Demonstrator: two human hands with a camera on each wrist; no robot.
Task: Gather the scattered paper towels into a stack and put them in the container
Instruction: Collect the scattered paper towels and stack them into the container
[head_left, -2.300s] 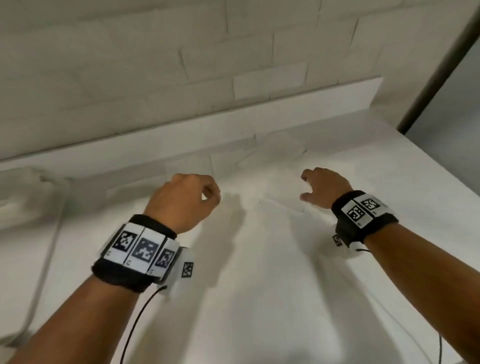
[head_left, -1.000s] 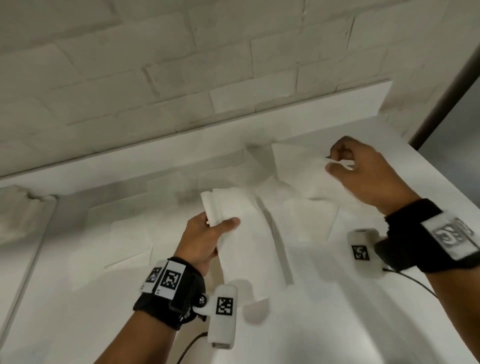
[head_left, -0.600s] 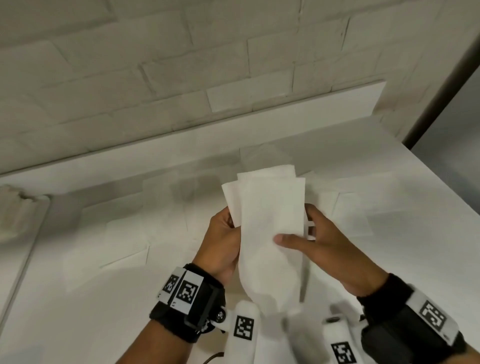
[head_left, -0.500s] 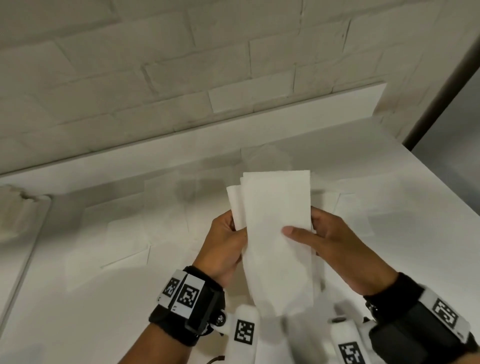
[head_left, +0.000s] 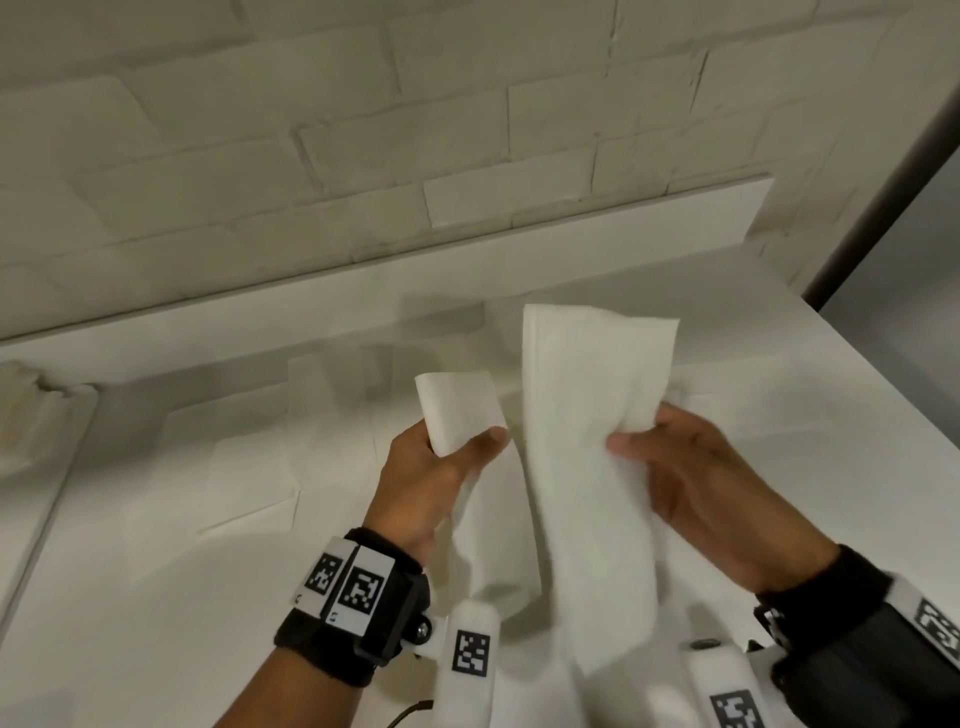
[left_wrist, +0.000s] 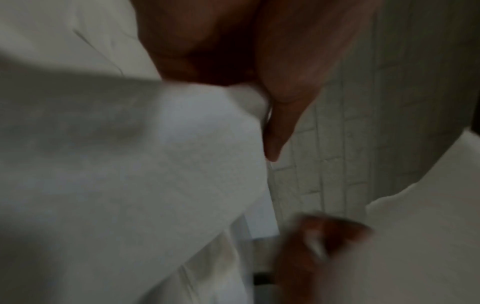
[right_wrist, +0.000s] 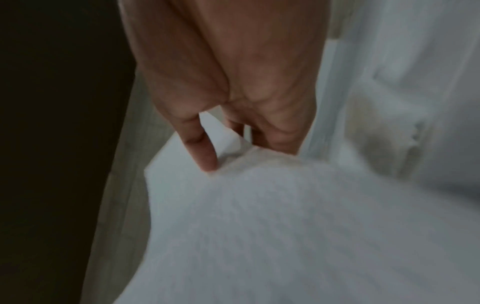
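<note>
Left hand (head_left: 421, 483) pinches one folded paper towel (head_left: 457, 410) between thumb and fingers. Right hand (head_left: 696, 478) grips a longer paper towel sheet (head_left: 587, 467), thumb across its front; the two sheets hang side by side, apart. More loose towels (head_left: 249, 467) lie flat on the white counter (head_left: 156, 623) at 9 to 12 o'clock. Container: cannot be identified. White brick wall (head_left: 363, 156) at 12 o'clock.

Loose paper towels (head_left: 249, 478) litter the counter (head_left: 156, 623) toward the wall (head_left: 363, 130)
</note>
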